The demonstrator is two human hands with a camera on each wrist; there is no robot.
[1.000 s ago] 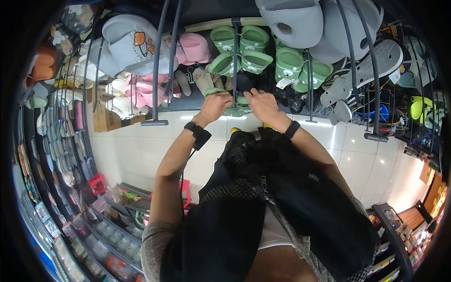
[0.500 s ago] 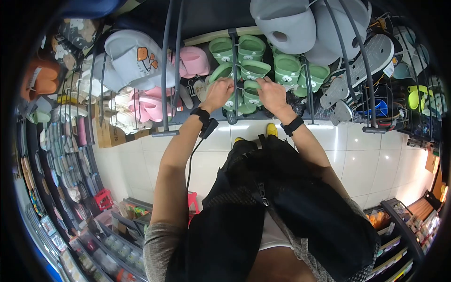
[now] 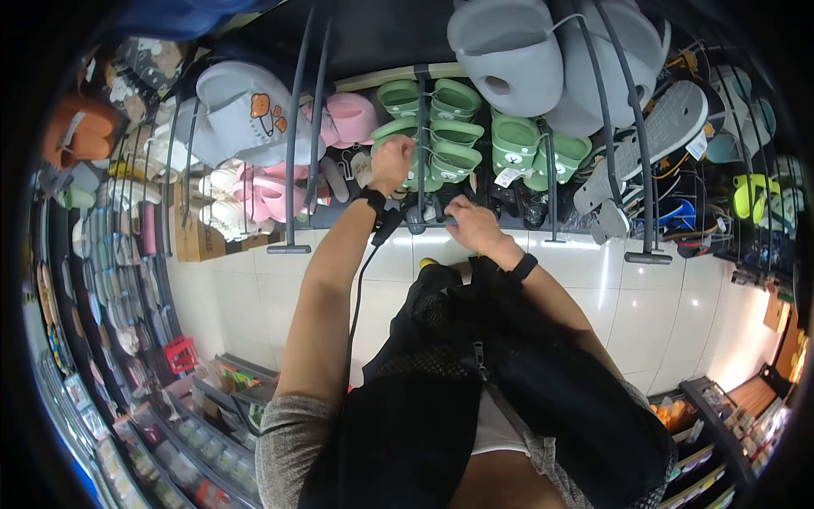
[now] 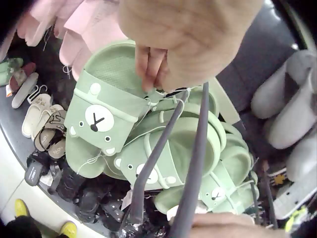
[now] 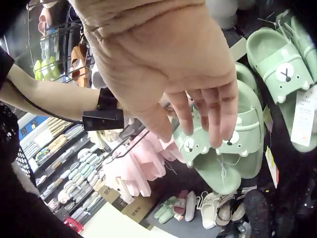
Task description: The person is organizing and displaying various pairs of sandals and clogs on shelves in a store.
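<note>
Mint-green slippers [image 3: 455, 161] with bear faces on their straps hang in pairs along a dark metal display hook [image 3: 421, 182]. My left hand [image 3: 393, 164] grips the front left slipper [image 4: 94, 119], its fingers curled over the strap's edge beside the hook in the left wrist view. A clear tie [image 4: 148, 130] runs across to the neighbouring slipper. My right hand [image 3: 475, 227] is below and to the right of the hook's end, apart from the slippers. In the right wrist view, the right fingers [image 5: 226, 111] extend loosely with nothing held.
Large grey slippers [image 3: 509, 64] hang at upper right, with more green ones [image 3: 517, 144] beneath. White bear slippers [image 3: 246, 110] and pink ones [image 3: 267, 191] hang on the left. Other hooks [image 3: 297, 170] jut toward me. Black footwear [image 4: 89, 201] lies on the low shelf.
Both hands moved up and away from me with the front green pair along the hook. My right hand has since let go and drawn back toward me; my left stays at the left slipper.
</note>
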